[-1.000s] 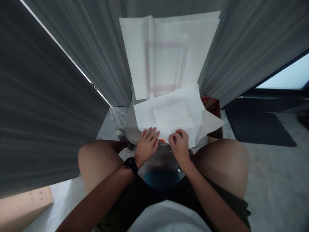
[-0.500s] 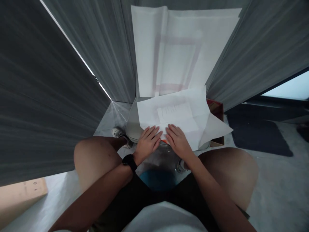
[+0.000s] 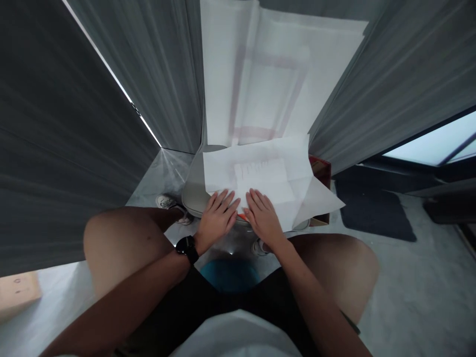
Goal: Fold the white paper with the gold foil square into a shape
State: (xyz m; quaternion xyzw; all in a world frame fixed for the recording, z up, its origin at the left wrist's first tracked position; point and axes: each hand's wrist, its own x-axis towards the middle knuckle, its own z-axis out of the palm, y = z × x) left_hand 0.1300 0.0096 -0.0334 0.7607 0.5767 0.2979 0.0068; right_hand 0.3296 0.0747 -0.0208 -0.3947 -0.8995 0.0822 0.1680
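Orange sliver (image 3: pixel 243 216), mostly hidden by paper (image 3: pixel 223 171)

Black wristwatch (image 3: pixel 187 249), dark shorts (image 3: pixel 178 307), white T-shirt (image 3: pixel 234 337)

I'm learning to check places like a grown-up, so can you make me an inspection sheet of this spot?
Surface: a pale grey curved thing lies under the paper; I cannot tell what it is.
Job's things: a white paper sheet with a smaller panel on it; a small orange bit peeks out below the hands.
Hands: the left hand, with a black watch, and the right hand lie flat on the paper.
Clutter: a red-and-brown box; a white sneaker.
Cables: nothing seen.
Surroundings: grey curtains, a tall white sheet with pink marks, a dark mat.
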